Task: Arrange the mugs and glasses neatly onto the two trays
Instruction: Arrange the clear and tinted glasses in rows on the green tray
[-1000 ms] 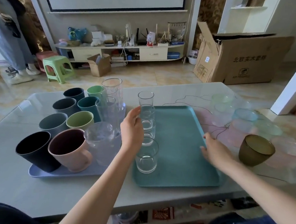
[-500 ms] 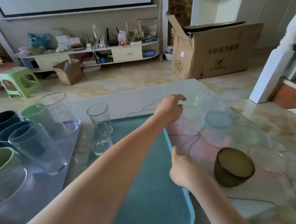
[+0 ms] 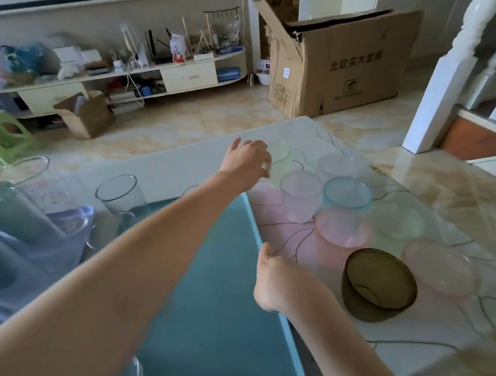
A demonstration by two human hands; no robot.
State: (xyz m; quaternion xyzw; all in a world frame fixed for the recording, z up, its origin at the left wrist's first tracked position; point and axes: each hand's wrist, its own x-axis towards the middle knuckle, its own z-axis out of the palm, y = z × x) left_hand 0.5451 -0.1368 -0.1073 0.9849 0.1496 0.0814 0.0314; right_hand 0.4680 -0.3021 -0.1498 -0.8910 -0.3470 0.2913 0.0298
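clear glasses (image 3: 120, 193) at the teal tray's (image 3: 218, 316) far left edge; left hand (image 3: 247, 161) curled round a pale green glass (image 3: 279, 157) on the desk (image 3: 392, 327); right hand (image 3: 273, 279) loosely curled, empty, at the tray's right rim; amber bowl (image 3: 379, 284) beside.

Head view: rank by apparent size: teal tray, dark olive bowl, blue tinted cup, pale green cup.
1. teal tray
2. dark olive bowl, though it sits nearest the camera
3. blue tinted cup
4. pale green cup, partly hidden by the left hand, so unsure
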